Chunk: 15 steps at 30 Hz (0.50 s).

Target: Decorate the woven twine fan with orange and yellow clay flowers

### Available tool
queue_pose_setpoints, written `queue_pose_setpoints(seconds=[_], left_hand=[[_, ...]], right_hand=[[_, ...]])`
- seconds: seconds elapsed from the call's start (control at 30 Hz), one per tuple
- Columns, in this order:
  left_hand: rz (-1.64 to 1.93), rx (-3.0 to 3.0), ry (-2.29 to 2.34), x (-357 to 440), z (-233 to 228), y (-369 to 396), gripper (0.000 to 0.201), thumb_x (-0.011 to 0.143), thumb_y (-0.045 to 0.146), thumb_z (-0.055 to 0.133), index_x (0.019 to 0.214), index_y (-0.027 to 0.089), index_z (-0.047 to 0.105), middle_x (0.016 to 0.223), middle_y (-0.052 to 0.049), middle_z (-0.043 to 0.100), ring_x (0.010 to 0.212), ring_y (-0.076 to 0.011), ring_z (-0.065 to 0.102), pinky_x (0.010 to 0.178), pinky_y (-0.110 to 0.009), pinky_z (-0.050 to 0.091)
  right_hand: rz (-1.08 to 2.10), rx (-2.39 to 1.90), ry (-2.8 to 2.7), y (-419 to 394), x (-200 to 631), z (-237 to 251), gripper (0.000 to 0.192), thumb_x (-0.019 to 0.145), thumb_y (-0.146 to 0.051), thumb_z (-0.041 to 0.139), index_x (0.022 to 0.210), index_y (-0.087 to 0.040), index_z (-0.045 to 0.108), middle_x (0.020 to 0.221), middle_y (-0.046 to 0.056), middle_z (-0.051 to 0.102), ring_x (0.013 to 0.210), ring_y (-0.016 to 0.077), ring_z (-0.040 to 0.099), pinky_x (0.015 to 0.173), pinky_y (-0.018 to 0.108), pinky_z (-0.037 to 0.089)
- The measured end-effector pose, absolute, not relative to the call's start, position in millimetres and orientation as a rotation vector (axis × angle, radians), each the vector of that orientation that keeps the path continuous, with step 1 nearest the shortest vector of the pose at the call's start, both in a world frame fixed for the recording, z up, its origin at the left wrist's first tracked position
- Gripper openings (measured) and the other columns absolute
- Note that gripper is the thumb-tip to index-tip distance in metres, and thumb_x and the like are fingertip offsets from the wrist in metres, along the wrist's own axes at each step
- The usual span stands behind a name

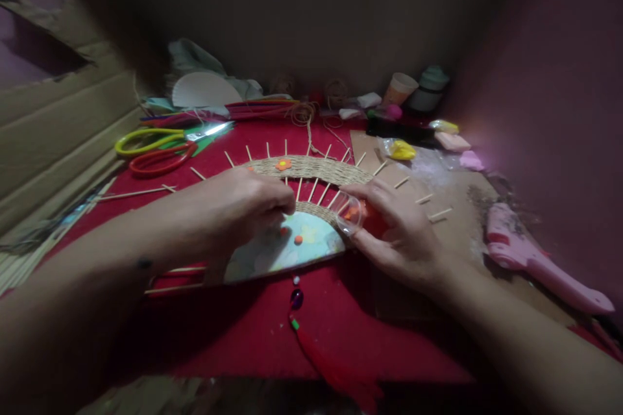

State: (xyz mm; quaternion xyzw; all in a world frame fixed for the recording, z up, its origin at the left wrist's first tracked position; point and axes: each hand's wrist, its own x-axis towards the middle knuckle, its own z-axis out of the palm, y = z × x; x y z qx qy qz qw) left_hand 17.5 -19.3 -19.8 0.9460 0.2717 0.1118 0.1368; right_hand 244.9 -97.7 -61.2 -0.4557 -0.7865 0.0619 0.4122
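A half-round fan-shaped craft piece (292, 249) lies on the red cloth, with wooden sticks radiating out and woven twine bands (316, 169) across them. An orange flower (283, 164) sits on the outer band. My left hand (243, 207) rests on the fan's left part, fingers pinched together over something too small to make out. My right hand (394, 226) holds a small clear plastic cup (351, 215) with orange bits inside, at the fan's right edge. A beaded red tassel (311, 330) hangs from the fan's centre.
Yellow and red scissors (160, 149) lie at the back left beside cardboard (58, 136). A pink glue gun (535, 259) lies at the right on a brown board (452, 188). Clay packets (403, 150), cups (400, 88) and twine (304, 113) line the back.
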Motion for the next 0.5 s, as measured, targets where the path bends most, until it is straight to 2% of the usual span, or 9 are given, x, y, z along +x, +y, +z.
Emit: queue_pose_setpoints(seconds=[0.17,0.5], left_hand=[[0.726,2.652,0.697,34.1,-8.3,-38.2,0.011,0.086,0.022,0.055,0.086,0.020,0.065,0.077,0.001,0.066,0.066,-0.0102,0.058,0.061,-0.020,0.041],[0.828,2.486,0.732,57.2,-35.3,-53.9,0.010,0.082,0.017,0.060,0.086,0.018,0.069,0.079,0.000,0.073,0.067,-0.0107,0.065,0.064,-0.020,0.048]], right_hand=[[0.161,-1.112,-2.008,-97.7,243.5,-62.5,0.033,0.078,-0.011,0.055,0.111,-0.015,0.053,0.087,0.006,0.057,0.079,0.0176,0.056,0.070,0.033,0.050],[0.142,-1.154,-2.060,-101.7,236.2,-64.3,0.035,0.081,-0.013,0.053,0.116,-0.015,0.048,0.099,0.010,0.058,0.090,0.0209,0.057,0.077,0.038,0.051]])
